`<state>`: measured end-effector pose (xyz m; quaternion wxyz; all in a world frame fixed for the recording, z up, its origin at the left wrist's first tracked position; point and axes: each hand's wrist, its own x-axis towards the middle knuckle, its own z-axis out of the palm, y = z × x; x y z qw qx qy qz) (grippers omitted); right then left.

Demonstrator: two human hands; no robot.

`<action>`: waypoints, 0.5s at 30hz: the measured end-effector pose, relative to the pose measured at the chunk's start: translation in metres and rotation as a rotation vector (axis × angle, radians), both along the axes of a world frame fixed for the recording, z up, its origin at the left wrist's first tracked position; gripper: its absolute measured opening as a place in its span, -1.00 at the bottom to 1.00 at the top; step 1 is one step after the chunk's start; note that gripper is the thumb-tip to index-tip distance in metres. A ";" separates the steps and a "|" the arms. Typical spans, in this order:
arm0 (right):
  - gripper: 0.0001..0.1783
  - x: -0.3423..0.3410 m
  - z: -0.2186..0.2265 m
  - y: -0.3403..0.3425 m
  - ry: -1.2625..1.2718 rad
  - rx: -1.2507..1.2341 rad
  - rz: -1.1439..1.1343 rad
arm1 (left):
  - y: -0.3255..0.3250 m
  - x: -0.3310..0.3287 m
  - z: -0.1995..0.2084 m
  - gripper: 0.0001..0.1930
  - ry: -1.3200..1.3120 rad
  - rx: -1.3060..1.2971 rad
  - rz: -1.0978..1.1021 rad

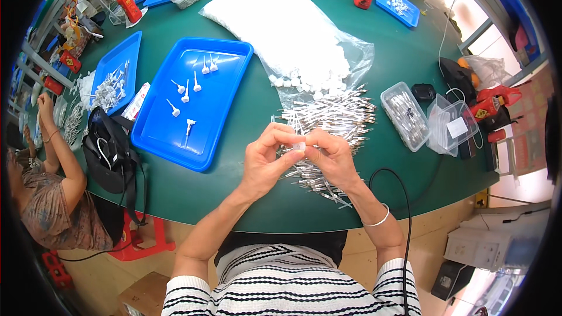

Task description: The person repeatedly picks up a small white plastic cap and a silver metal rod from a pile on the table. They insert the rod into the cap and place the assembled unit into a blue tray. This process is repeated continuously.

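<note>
Pinching a little white cap (299,147) between both sets of fingertips here, right at the near edge of the big pile of thin metal sticks (339,114). The left hand (266,161) has its thumb and index finger on one side of the cap, the right hand (332,158) has its thumb and index on the other, so both are grasping the same piece. Can't really tell if there's a stick in there too, the fingers cover too much.

Just past the pile there's a big clear bag (293,29) lying on its side, stuffed with white caps, and a bunch of them sit at its mouth, right up against the sticks. All this is on a green table (293,215).

Off to the left is a blue tray (208,108) with a few capped sticks (186,95) scattered around in it, well apart from the hands. Further left, another blue tray (133,52) has a whole heap of similar bits, with a black backpack (108,152) near it. Over on the right, a clear box (404,114) holds more sticks, next to some stacked clear tubs (451,126). A co-worker (64,199) sits at the far left, hands raised.
</note>
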<state>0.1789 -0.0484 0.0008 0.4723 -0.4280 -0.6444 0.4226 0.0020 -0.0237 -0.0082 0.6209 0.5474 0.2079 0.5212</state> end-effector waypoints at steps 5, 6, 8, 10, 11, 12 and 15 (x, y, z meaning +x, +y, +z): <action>-0.87 -0.003 -0.002 0.001 0.131 -0.056 -0.071 | -0.001 0.001 0.007 -0.78 0.087 -0.020 0.056; -0.87 -0.003 -0.003 0.002 0.137 -0.042 -0.102 | -0.002 0.002 0.011 -0.78 0.117 -0.032 0.075; -0.87 -0.005 -0.004 0.003 0.151 -0.018 -0.161 | -0.006 0.005 0.015 -0.81 0.164 0.035 0.246; -0.87 -0.005 -0.005 0.004 0.138 0.010 -0.179 | -0.007 0.005 0.011 -0.83 0.224 0.125 0.342; -0.87 -0.005 -0.006 0.005 0.132 0.023 -0.188 | -0.004 0.001 0.003 -0.85 0.262 0.181 0.353; -0.86 -0.006 -0.007 0.005 0.123 0.042 -0.194 | -0.002 -0.001 -0.001 -0.86 0.299 0.238 0.363; -0.85 -0.006 -0.009 0.004 0.089 0.095 -0.206 | -0.005 0.001 0.006 -0.91 0.320 0.254 0.394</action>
